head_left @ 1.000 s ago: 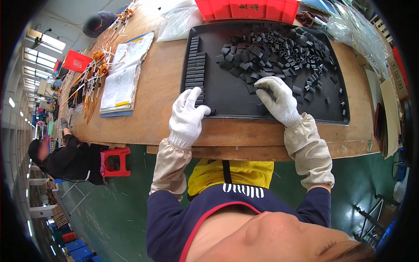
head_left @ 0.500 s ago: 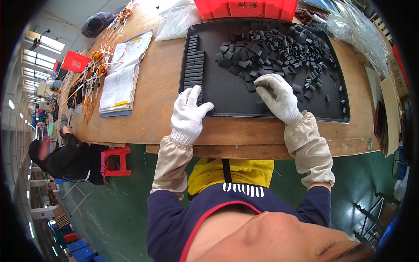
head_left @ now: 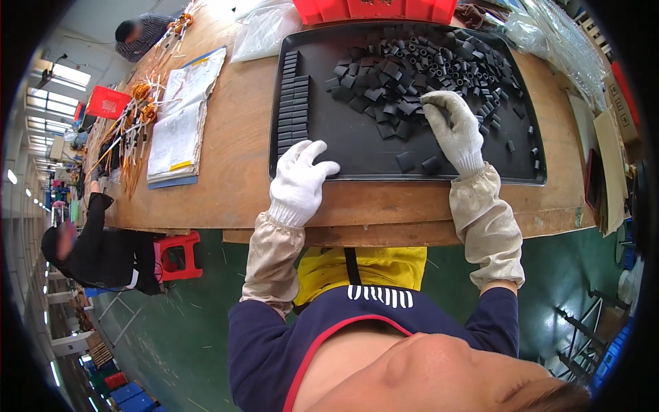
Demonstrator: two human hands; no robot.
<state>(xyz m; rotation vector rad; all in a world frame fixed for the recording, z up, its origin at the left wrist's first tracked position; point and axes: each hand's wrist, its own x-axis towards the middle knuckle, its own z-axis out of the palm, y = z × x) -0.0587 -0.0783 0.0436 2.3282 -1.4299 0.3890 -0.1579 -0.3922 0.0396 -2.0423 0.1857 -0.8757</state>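
A large black tray (head_left: 343, 147) lies before me on the table. Short black tube pieces (head_left: 439, 65), some flattened, form a loose heap across its far middle and right. Along the left wall runs a neat column of black tube pieces (head_left: 294, 110). My left hand (head_left: 300, 180), in a white glove, rests at the column's near end with fingers and thumb apart. My right hand (head_left: 456, 134), gloved too, reaches to the heap's near side; thumb and fingertips come close together there, and whatever they pinch is hidden. Two loose black pieces (head_left: 417, 163) lie near the front rim.
A red bin (head_left: 374, 9) stands behind the tray, with a clear plastic bag (head_left: 266, 34) beside it. Papers on a clipboard (head_left: 180, 130) and orange-and-white wired parts (head_left: 141, 103) lie to the left. Clear wrap (head_left: 563, 51) and cardboard (head_left: 607, 165) are at right. Co-workers are at left.
My right hand has moved away from me, toward the heap, uncovering two loose pieces near the front rim. My left hand stays by the column. The view has shifted slightly.
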